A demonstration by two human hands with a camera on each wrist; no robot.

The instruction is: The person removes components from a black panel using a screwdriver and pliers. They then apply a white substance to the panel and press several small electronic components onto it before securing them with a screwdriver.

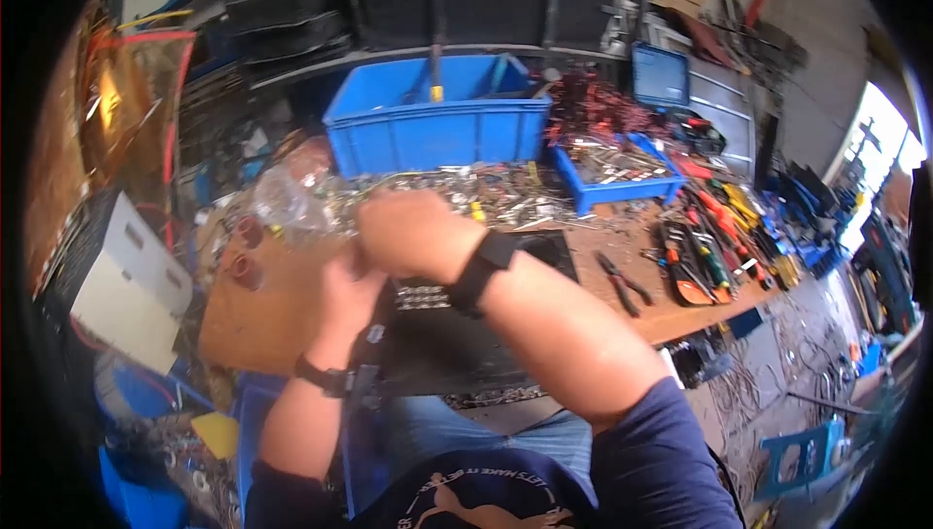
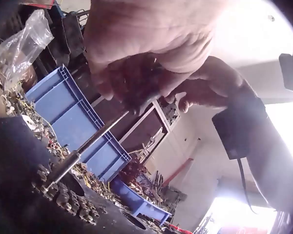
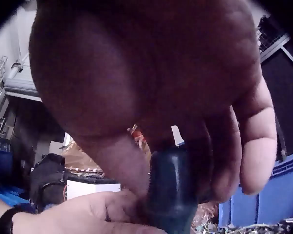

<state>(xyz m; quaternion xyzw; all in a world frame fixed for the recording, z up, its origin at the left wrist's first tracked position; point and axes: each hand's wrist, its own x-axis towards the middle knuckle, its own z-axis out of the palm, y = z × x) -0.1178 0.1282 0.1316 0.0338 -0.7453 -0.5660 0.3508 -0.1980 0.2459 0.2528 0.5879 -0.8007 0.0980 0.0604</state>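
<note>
My left hand (image 1: 348, 288) and right hand (image 1: 413, 228) come together over a black panel (image 1: 447, 349) on the bench. Both grip the dark handle of a screwdriver (image 2: 105, 129). In the right wrist view the fingers and thumb of my right hand (image 3: 151, 73) surround the greenish handle (image 3: 172, 180), and my left hand (image 3: 83, 212) holds it lower down. The slanting metal shaft widens into a sleeve (image 2: 63, 165) towards its tip. That tip stands at a cluster of small metal parts (image 2: 71, 200) set in the panel.
A large blue crate (image 1: 437, 136) stands behind heaped small metal scrap (image 1: 496, 194). Right of it is a shallow blue tray (image 1: 622, 179) of metal pieces. Pliers (image 1: 622, 284) and other hand tools (image 1: 700, 257) lie at the right. A clear plastic bag (image 1: 287, 201) sits left.
</note>
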